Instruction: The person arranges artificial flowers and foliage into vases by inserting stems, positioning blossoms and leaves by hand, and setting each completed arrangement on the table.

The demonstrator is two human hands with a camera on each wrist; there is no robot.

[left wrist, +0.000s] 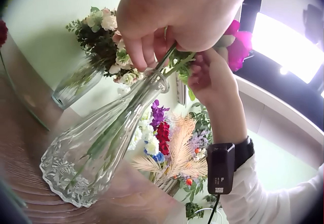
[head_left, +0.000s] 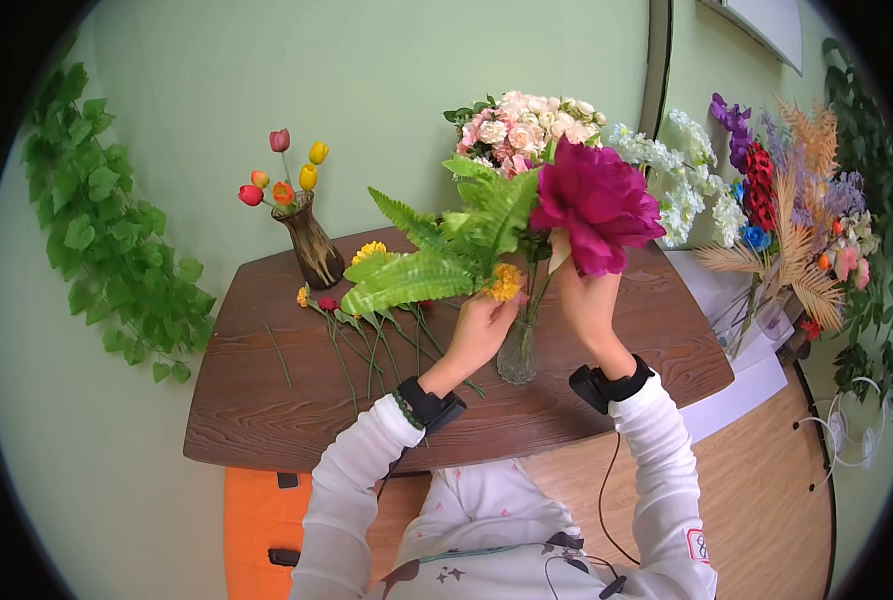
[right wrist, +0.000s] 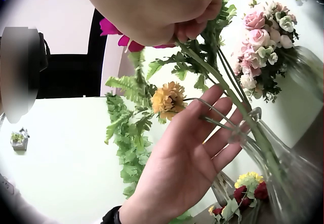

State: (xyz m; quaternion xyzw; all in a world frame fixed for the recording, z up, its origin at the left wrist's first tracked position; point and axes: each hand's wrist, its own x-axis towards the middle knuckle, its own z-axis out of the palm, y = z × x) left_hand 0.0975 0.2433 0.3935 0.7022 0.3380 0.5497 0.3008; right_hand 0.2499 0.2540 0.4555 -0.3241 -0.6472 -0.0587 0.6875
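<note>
A clear ribbed glass vase [left wrist: 96,148] stands upright on the table, with green stems inside it. My right hand [head_left: 588,300] grips the thick green stem [right wrist: 217,77] of a large magenta flower [head_left: 598,208] above the vase mouth. My left hand [right wrist: 185,155] is palm-up beside the vase neck, fingers extended behind the stems and touching near the rim. A yellow-orange flower [right wrist: 168,100] on a thin stem lies across those fingers. Broad green fern leaves [head_left: 416,285] spread to the left above the vase.
Several cut flowers with thin stems [head_left: 376,350] lie on the dark wood table [head_left: 256,400] at left. A brown vase [head_left: 313,245] holds tulips at the back. Pink and white roses [head_left: 526,130] stand behind my hands. At right are mixed flowers [head_left: 791,210] in a vase.
</note>
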